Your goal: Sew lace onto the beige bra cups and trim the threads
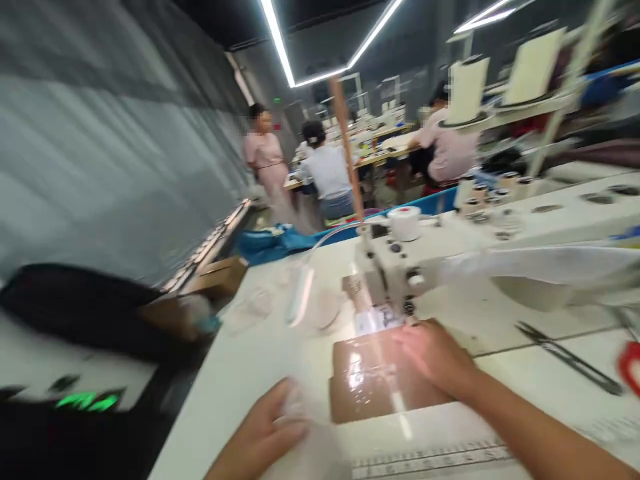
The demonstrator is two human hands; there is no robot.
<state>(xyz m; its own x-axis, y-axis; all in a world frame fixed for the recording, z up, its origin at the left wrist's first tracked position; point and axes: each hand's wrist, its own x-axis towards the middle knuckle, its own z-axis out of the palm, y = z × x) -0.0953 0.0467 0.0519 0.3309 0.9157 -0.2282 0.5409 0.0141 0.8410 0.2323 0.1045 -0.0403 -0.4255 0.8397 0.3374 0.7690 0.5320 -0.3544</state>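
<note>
My left hand (270,427) is closed around a thin, whitish see-through cloth (315,447) at the front edge of the table. My right hand (435,353) lies over the brown plate (365,380), its fingers stretched towards the needle area of a white sewing machine (390,267). The fingertips are washed out by the lamp glare, and no held thing shows there. Glossy clear film or tape seems to cover the plate. Motion blurs much of the picture.
Black thread snips (570,360) and a red handle (630,367) lie to the right. A printed ruler scale (430,460) runs along the front. Thread cones (467,90) stand above the machine. Cardboard boxes (215,277) are left of the table (210,380). Several people are farther back.
</note>
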